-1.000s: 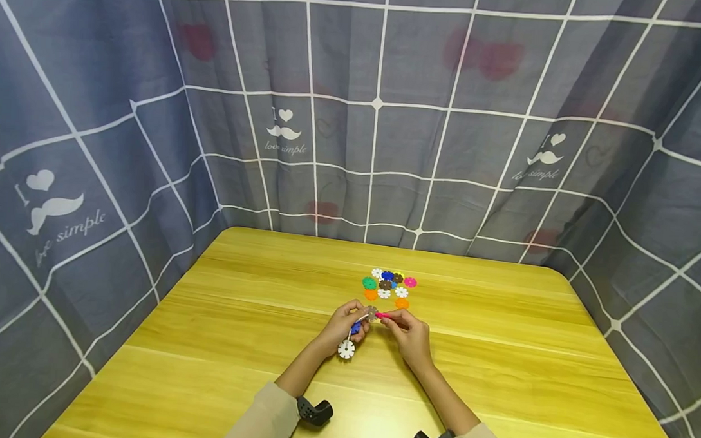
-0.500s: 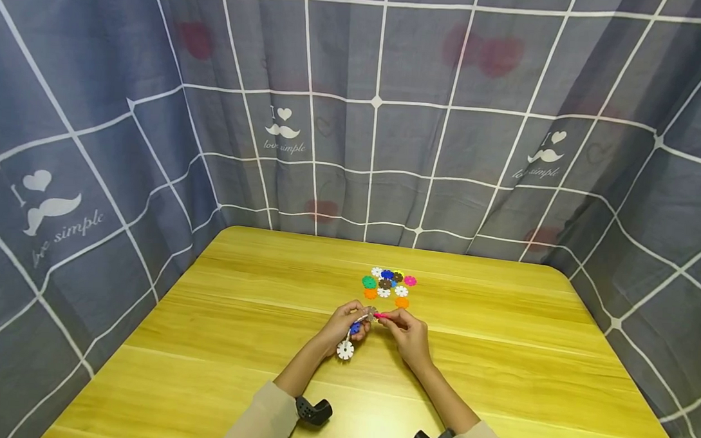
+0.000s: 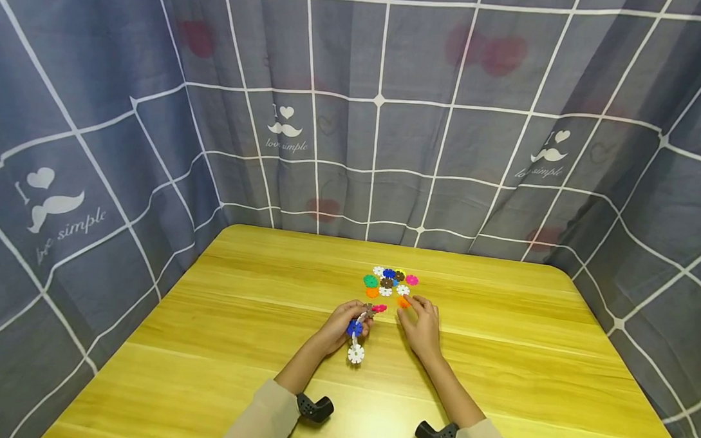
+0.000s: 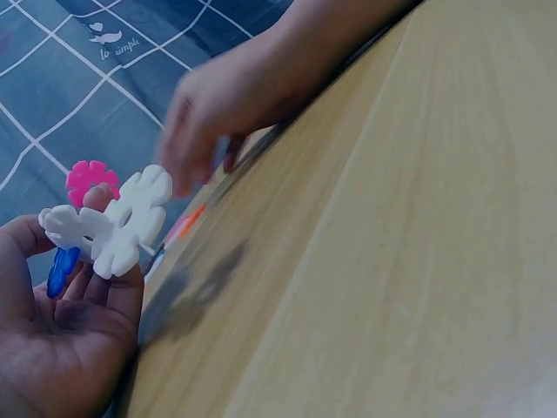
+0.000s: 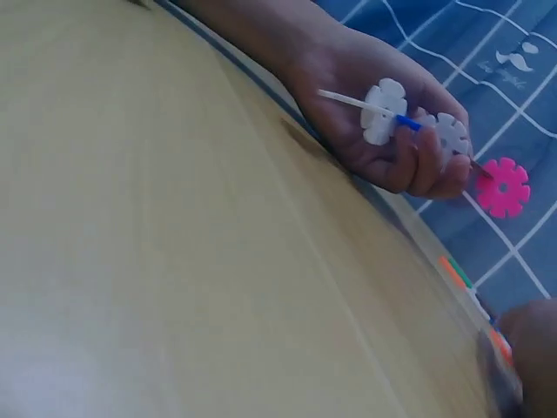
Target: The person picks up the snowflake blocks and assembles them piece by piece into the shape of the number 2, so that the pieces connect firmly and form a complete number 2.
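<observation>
In the head view my left hand grips a chain of notched plastic snowflake discs. A white disc hangs at the near end, a blue disc sits above it, and a pink disc sticks out at the far end beside a brownish one. The left wrist view shows white discs slotted crosswise above the palm. My right hand is at the table, its thumb and fingertips spread around an orange disc; whether they touch it is hard to tell. That hand is blurred in the left wrist view.
Beyond the hands lies a loose cluster of discs, among them a green disc, a brown disc and a pink loose disc. They lie on a wooden table, with a grey checked curtain around it.
My right hand has let go of the pink disc, which stays on the chain, and has moved right and forward to the orange disc. The left hand has turned the chain slightly.
</observation>
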